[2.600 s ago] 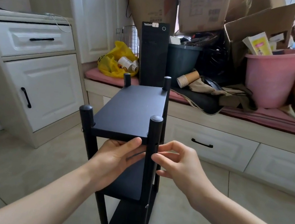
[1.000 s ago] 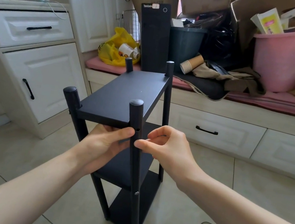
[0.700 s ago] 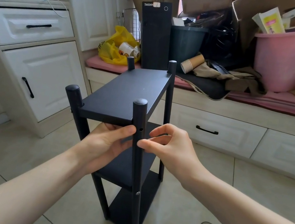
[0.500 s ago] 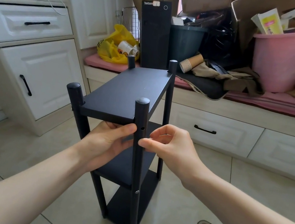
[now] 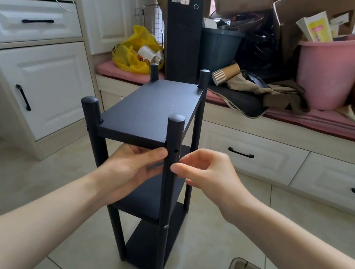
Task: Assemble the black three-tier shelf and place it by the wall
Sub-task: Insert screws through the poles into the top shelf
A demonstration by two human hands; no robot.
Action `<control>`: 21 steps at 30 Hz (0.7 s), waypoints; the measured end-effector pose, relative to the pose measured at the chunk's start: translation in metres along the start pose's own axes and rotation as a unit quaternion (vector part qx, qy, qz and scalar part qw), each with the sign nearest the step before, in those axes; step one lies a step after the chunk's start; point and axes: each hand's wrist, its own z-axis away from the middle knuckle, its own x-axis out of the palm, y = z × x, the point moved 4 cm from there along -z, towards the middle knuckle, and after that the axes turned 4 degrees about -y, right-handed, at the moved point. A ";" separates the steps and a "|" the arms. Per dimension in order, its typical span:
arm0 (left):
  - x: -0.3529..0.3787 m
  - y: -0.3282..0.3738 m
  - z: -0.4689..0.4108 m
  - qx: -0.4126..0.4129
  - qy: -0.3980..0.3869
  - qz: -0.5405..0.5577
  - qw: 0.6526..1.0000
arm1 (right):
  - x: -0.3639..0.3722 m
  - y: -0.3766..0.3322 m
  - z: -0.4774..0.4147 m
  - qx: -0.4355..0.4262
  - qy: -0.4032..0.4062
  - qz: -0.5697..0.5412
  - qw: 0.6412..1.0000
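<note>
The black three-tier shelf of flat boards and round posts (image 5: 150, 108) stands mid-frame on the pale tiled floor (image 5: 21, 178). Left hand (image 5: 130, 168) grips its near post under the top board, so brace there firmly. Right hand (image 5: 207, 175), right of the post, is pinched just below the open screw hole (image 5: 176, 151) — holding what, I cannot tell. Any fastener should enter squarely.

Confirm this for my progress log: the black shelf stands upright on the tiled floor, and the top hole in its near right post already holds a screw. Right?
Not quite. The head view shows the top hole in the near right post empty, with no screw. The black shelf does stand upright on the tiled floor.
</note>
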 end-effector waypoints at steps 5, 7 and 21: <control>0.013 -0.006 -0.004 0.014 0.013 -0.007 1.000 | -0.014 0.002 0.007 -0.018 0.009 0.004 1.000; 0.023 -0.009 -0.005 0.022 0.017 -0.005 1.000 | -0.022 0.003 0.011 -0.021 0.011 0.003 1.000; 0.050 -0.013 -0.004 0.027 0.023 0.015 0.999 | -0.058 0.134 0.038 0.181 -0.125 0.282 0.934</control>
